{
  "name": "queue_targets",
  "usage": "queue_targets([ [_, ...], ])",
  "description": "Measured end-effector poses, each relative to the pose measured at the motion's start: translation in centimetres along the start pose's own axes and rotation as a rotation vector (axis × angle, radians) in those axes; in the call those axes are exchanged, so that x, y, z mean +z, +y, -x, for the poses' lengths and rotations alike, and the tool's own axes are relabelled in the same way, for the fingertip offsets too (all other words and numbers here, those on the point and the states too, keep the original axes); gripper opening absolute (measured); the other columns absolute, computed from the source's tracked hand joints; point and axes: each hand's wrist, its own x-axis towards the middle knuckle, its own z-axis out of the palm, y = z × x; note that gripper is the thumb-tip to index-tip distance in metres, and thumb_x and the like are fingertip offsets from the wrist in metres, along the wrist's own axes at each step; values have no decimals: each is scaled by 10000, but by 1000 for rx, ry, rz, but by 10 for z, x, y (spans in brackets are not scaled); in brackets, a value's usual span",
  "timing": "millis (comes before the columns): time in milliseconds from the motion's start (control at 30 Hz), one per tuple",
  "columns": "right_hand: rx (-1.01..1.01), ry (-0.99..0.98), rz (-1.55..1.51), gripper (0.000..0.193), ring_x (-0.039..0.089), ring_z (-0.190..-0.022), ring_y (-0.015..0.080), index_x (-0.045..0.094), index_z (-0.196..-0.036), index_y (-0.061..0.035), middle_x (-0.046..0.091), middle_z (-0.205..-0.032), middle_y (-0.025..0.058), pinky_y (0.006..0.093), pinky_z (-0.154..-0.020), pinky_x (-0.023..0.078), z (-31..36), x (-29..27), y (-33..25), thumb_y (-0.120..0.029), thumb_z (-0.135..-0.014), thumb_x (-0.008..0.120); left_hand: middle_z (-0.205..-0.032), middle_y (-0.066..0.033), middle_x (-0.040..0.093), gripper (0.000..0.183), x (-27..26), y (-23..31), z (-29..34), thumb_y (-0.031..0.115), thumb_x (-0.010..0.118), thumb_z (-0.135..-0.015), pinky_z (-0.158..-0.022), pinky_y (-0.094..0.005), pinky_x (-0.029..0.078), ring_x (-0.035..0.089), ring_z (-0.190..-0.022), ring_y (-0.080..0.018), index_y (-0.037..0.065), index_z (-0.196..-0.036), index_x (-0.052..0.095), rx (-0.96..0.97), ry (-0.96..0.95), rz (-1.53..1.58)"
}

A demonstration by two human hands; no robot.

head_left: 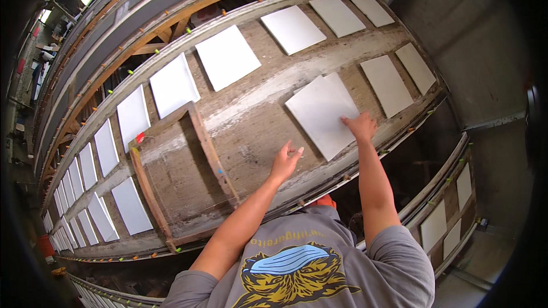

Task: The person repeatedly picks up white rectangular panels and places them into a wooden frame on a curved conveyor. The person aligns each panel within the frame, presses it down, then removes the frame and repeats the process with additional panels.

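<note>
Two white rectangular panels [322,111] overlap slightly askew on the long brown table, in front of me. My right hand [361,126] is at their right edge, its thumb over the top panel's face and its fingers along the edge. Left of the panels, my left hand [287,159] is held over the table with thumb and fingers apart, holding nothing. Further left, a wooden frame [214,159] lies on the table, with a small red piece [140,137] at its far left corner.
More white panels [227,58] lie in two rows along the table [251,131], whose rim carries small coloured pegs. A parallel table [142,17] with dark strips stands beyond, and another table [445,211] with panels is at lower right. A grey wall [468,45] rises at right.
</note>
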Motion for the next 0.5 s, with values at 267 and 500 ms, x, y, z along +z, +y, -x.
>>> queue_targets([
  [267,-182,3,-295,824,651,-1176,409,572,-1355,0,694,-1235,237,470,-1008,501,-90,-47,65,-517,-768,831,-933,-36,668,844,117,78,-55,388,700,-967,-827,-288,481,583,-829,-118,-90,-1551,323,-115,-49,162],
  [500,-58,101,-241,1009,517,-1346,430,512,-1446,-1,464,-1486,304,472,-1075,465,-238,-93,159,-613,-713,837,-921,-58,668,750,244,117,-119,393,692,-971,-879,-290,468,586,-924,-127,-93,-1474,419,-84,-165,103],
])
